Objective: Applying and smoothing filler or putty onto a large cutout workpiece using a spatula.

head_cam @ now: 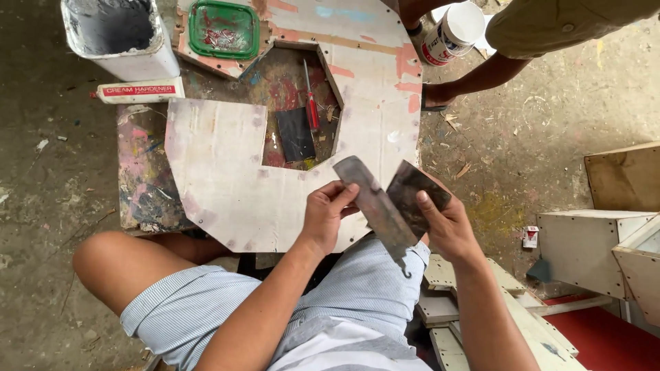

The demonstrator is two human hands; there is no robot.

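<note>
1. Nearest to me, above my lap and just before the near edge of the worktop [227, 206], my left hand [326, 216] holds a long, dark, stained scraper blade [377, 206]. The fingers [342, 196] are pressed together and pinch the blade near its upper end.
2. My right hand [445, 221] holds a second flat dark piece [412, 192], which lies behind the long blade and touches it. The right fingers are curled around its right edge, and the index finger lies flat on its face.
3. I judge that one blade is being rubbed clean against the other. To do this well, I would keep the two faces flat together, hold firmly, and keep the fingertips away from the thin edges.
4. Farther on, the pale board has an open hole in the middle. In it lie a black rectangular sheet [295, 134] and a red-handled tool [311, 106].
5. At the far left corner stand a green lid [223, 29], a white tube [141, 90] and a white tub [120, 38].
6. Beyond the far right edge, another person's arm [481, 75] reaches to the ground beside a white can [450, 31].
</note>
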